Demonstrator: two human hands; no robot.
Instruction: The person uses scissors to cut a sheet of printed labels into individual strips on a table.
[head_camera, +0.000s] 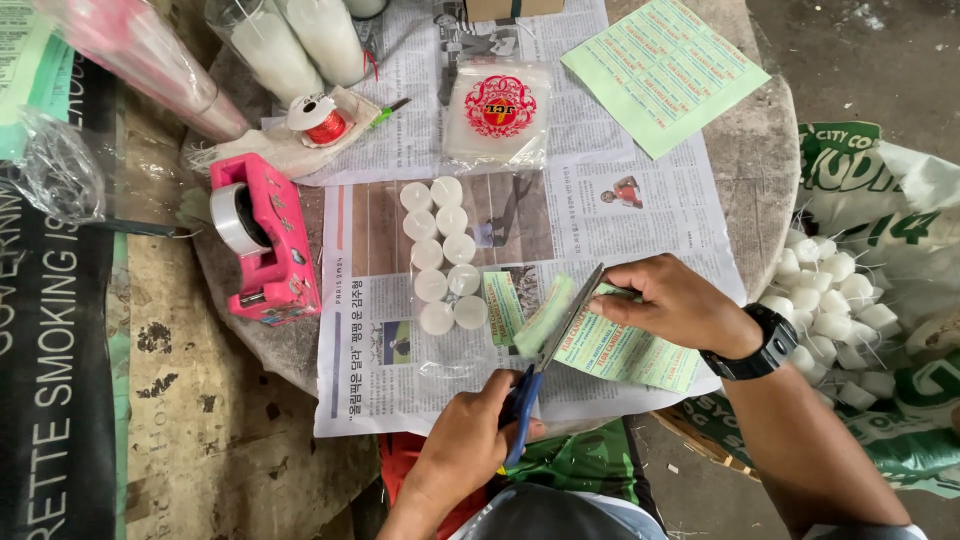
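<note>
My left hand (465, 440) grips blue-handled scissors (565, 325), and the blades are slicing into a green printed label sheet (630, 355). The right hand (675, 300), with a black watch on its wrist, pinches the upper edge of that sheet and holds it above the newspaper (640, 210). A partly cut strip (545, 315) curls up left of the blades. One loose green label (503, 305) lies next to a clear bag of white round candles (445, 255) set in two rows.
A pink tape dispenser (265, 240) stands at the left. Behind are a red thread spool (322, 118), tall glass candles (290, 45), a sealed candle packet (498, 110) and another green label sheet (665, 65). A sack of white candles (835, 300) sits to the right.
</note>
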